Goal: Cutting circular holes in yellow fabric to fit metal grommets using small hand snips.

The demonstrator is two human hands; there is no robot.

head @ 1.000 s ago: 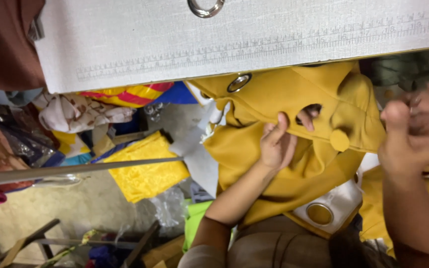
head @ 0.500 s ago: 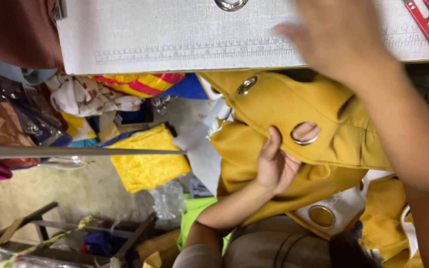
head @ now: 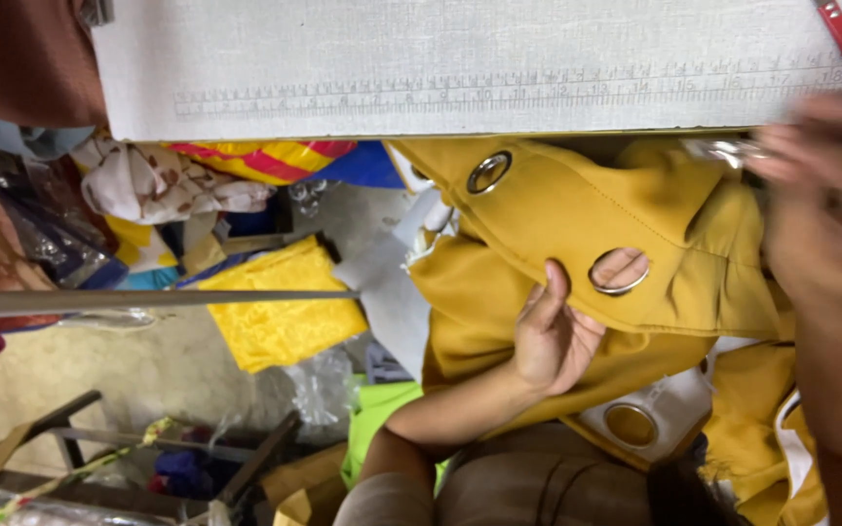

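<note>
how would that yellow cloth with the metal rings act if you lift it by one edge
Likely floppy: the yellow cloth already folds and sags below the table. Probably fairly heavy for cloth, since it looks thick. The left hand has a finger through a ring, so the rings may give a firm grip.

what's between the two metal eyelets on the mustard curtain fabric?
Only bare folded mustard fabric lies between the upper eyelet and the lower eyelet, per the head view. A fingertip of the left hand shows through the lower one.
</note>
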